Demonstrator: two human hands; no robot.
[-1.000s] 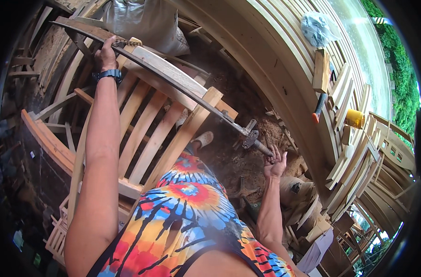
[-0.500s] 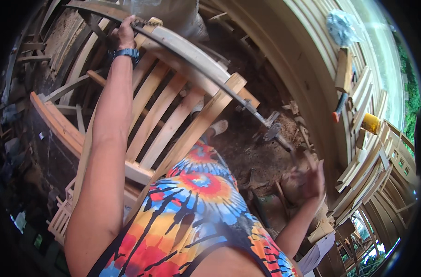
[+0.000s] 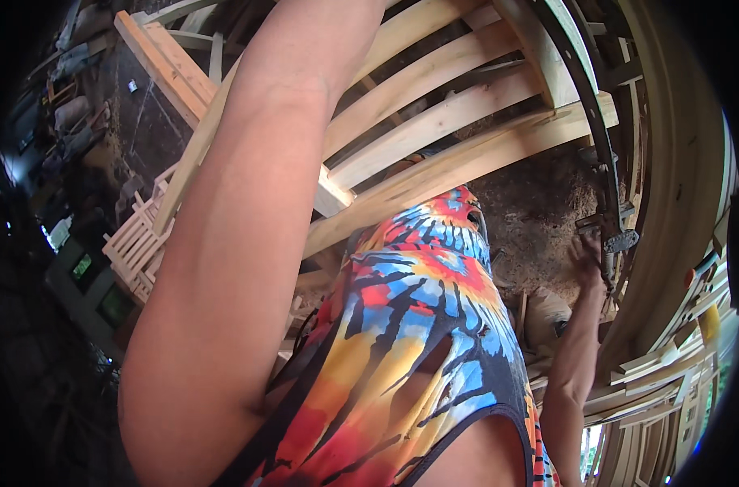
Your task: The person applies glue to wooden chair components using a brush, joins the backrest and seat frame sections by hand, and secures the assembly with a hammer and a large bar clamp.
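A long dark bar clamp lies across a slatted wooden frame, past the end of its near rail. At the clamp's lower end, by its metal head, my right hand has its fingers closed round the screw part; the hand is small and partly shadowed there. My left forearm reaches up over the slats and leaves the picture at the top, so my left hand is out of sight. Pale slats run between the frame's rails.
Orange-brown boards stand at the upper left. A small slatted wooden piece is at the left. Stacked wood strips lie at the lower right, beside a long curved wooden surface. Sawdust covers the ground.
The view has tilted, and frame and clamp now sit farther right and higher. My left hand has left the picture. My right hand, loose near the screw before, is now on the clamp's end.
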